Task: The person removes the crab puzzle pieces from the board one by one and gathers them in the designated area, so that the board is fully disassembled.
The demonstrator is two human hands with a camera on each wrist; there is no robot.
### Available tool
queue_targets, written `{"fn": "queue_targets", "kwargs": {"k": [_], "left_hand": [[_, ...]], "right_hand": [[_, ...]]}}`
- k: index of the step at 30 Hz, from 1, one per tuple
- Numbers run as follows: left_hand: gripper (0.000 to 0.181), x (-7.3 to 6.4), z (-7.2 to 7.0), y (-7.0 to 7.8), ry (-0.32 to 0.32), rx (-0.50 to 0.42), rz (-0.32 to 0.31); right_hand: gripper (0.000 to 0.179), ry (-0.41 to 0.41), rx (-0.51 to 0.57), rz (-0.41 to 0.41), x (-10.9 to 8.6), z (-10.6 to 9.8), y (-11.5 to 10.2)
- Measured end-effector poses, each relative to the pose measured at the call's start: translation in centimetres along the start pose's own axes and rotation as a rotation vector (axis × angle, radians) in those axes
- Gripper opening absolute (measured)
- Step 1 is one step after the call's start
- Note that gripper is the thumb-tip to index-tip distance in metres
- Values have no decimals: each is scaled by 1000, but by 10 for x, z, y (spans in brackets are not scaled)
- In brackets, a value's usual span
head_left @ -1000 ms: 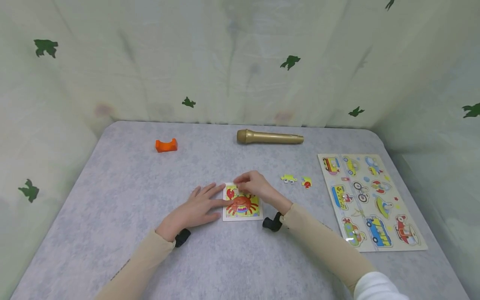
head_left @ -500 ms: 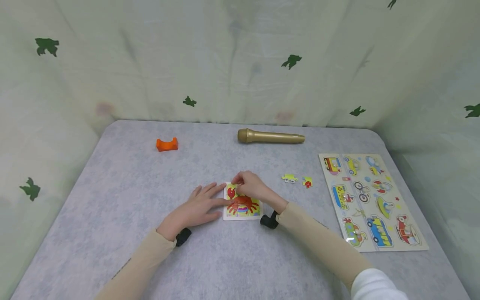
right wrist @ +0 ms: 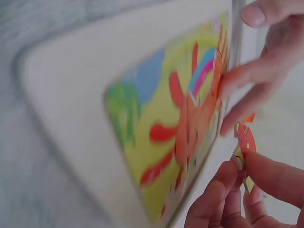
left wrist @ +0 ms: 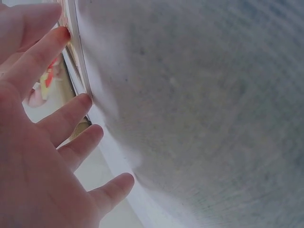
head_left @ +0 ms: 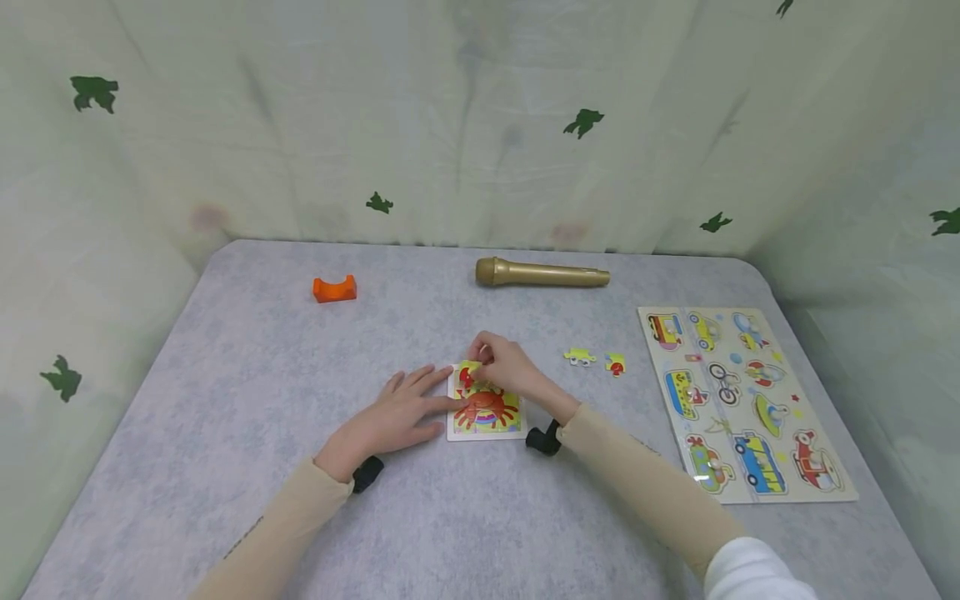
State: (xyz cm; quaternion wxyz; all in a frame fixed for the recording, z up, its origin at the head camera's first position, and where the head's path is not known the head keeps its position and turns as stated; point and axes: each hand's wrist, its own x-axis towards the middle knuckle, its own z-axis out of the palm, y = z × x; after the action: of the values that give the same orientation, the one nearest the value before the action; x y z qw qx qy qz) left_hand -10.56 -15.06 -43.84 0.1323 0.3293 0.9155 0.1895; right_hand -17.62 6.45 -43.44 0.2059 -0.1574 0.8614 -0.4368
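Observation:
A small jigsaw puzzle with a red crab on yellow, in a white frame, lies on the table in front of me. My left hand spreads its fingers along the frame's left edge, the index finger reaching onto the crab picture. In the left wrist view, the fingertips are right at the frame's side. My right hand pinches a yellow puzzle piece with a red claw between thumb and fingers. That piece stands tilted over the frame's upper left corner; the fingers hide part of it.
Two loose puzzle pieces, one yellow with eyes and one with a red claw, lie right of the frame. Farther right is a vehicle peg board. A gold microphone and an orange cradle-shaped block lie toward the back.
My right hand shifted left over the puzzle, then slightly back to the right. The claw piece at the upper left corner is now raised and tilted in its fingers. My left hand stays put.

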Motion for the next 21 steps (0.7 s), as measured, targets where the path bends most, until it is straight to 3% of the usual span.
{"fn": "queue_targets", "kwargs": {"k": [7, 13, 21], "left_hand": [[40, -1, 2, 1, 11, 5, -6], [40, -1, 3, 0, 23, 2, 3], [40, -1, 2, 0, 32, -1, 10]], "right_hand": [[7, 68, 47, 41, -9, -39, 17], [8, 123, 3, 76, -14, -72, 38], [8, 116, -77, 71, -13, -85, 51]]}}
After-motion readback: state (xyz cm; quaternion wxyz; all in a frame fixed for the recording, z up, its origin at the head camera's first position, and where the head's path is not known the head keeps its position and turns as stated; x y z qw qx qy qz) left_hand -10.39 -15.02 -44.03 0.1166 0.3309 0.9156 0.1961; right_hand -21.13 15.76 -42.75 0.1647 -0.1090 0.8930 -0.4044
